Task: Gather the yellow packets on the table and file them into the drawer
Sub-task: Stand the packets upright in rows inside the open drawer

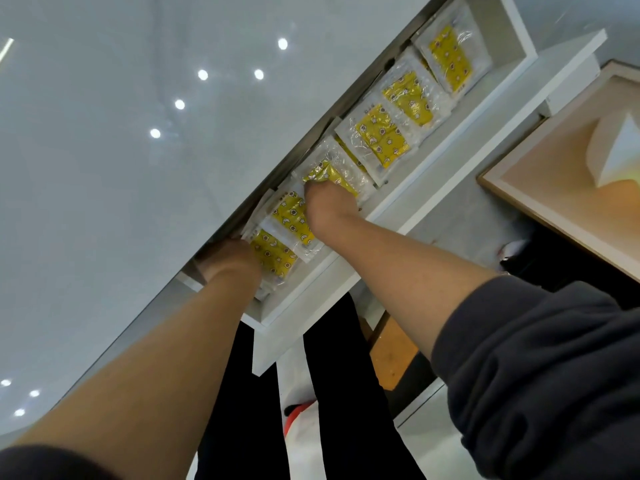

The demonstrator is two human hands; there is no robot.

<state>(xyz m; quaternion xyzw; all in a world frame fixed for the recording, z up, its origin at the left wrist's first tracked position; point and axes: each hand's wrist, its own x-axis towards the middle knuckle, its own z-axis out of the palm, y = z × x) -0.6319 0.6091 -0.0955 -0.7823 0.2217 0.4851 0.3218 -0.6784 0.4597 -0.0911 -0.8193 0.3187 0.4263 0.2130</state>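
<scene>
A white drawer (408,206) stands pulled out from under the glossy grey table (104,168). Several yellow packets in clear wrappers lie in a row inside it, one at the far end (450,60), one in the middle (381,135). My right hand (325,206) reaches into the drawer with its fingers curled down onto a yellow packet (330,174). My left hand (228,259) is at the near end under the table edge, against a stack of packets (273,254); its fingers are hidden.
A light wooden box or frame (554,161) stands to the right of the drawer. My dark trouser legs (332,375) and the floor show below. The table top reflects ceiling lights.
</scene>
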